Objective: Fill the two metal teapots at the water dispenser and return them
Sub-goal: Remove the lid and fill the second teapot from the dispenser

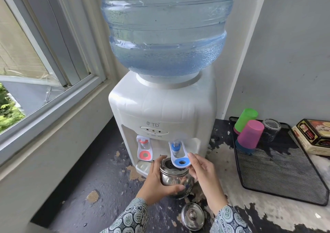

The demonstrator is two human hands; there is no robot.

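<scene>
Teapot (175, 180): polished metal, mirror-bright, smooth. Lid (192, 218): same shiny metal, with a metal knob. Water dispenser (161, 107): white plastic, smooth, faintly glossy; blue tap lever (180, 158) and red tap lever (144, 149) of glossy plastic. Water bottle (166, 29): clear bluish plastic, ribbed. Table (100, 177): dark matt coating, rough, flaking in patches. Tray (278, 170): black wire mesh, matt. Cups (250, 134): translucent coloured plastic. Sleeves (128, 218): patterned woven cloth.

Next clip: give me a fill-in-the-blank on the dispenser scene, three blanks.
1. The teapot sits under the ___ tap.
2. The left hand grips the teapot; the right hand touches the tap's ___.
3. The lid lies on the ___, off the teapot.
Missing: blue; lever; counter
</scene>
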